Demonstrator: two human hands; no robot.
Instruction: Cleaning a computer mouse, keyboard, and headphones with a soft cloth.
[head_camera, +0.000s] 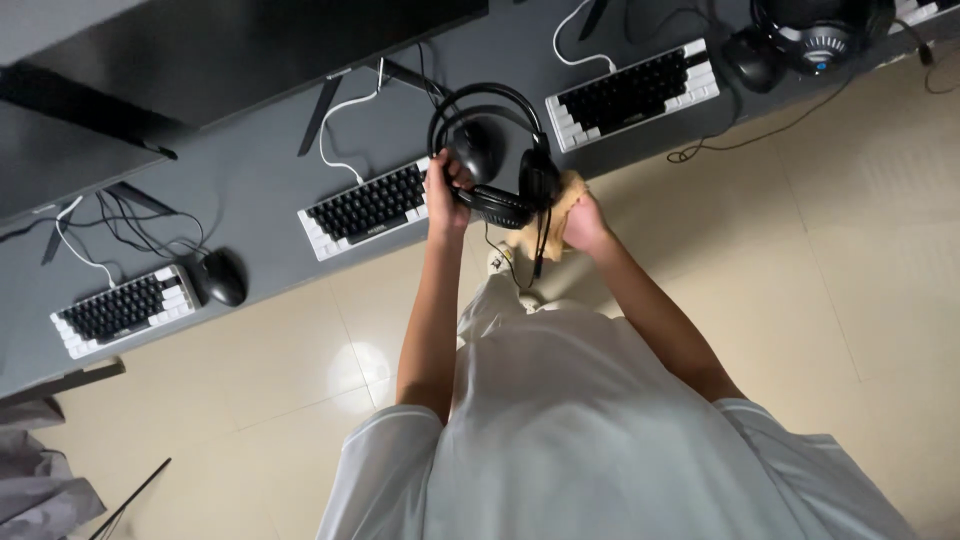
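Observation:
A black over-ear headset (497, 150) is held up over the edge of a dark grey desk (250, 180). My left hand (445, 195) grips its left ear cup. My right hand (582, 222) holds a tan cloth (556, 208) pressed against the right ear cup. The headset's cable (540, 240) hangs down between my arms. A black mouse (476, 150) lies on the desk behind the headset, seen through the headband.
Three black-and-white keyboards (368, 208) (632, 92) (125, 308) line the desk, with a mouse (222, 276) by the left one. Dark monitors (200, 50) stand at the back. Another headset (820, 35) rests at top right. Beige tiled floor (800, 250) lies below.

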